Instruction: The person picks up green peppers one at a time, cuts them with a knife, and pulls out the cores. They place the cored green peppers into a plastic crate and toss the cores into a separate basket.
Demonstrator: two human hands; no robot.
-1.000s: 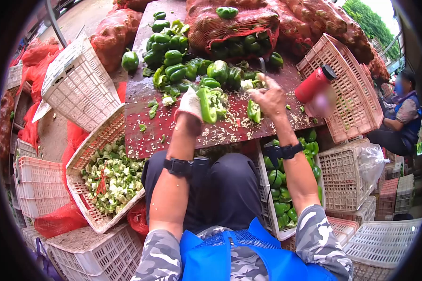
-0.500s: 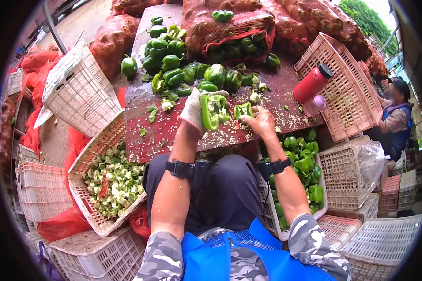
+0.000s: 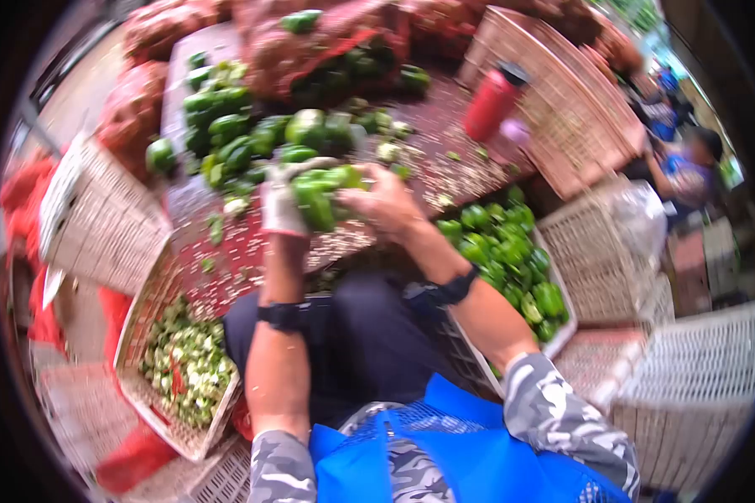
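Observation:
My left hand (image 3: 282,199), in a pale work glove, is closed around a green bell pepper (image 3: 315,199) held over the table's near edge. Bare, my right hand (image 3: 384,201) presses its curled fingers against the right side of that pepper. Motion blurs both hands, so a separate cut piece between them cannot be made out. Just beyond them, a heap of whole green peppers (image 3: 229,130) lies on the red tabletop (image 3: 252,267). Pale seeds and pepper scraps are scattered around.
A crate of green peppers (image 3: 512,260) stands at my right knee, a crate of pale green trimmings (image 3: 189,365) at my left. A red bottle (image 3: 492,105) stands near a tilted pink crate (image 3: 554,101). Red mesh sacks (image 3: 264,50) line the back. A person (image 3: 688,172) sits at right.
My right hand, holding a cut pepper piece apart before, has come against the pepper in my left hand. The whole view has shifted, with the table now further left.

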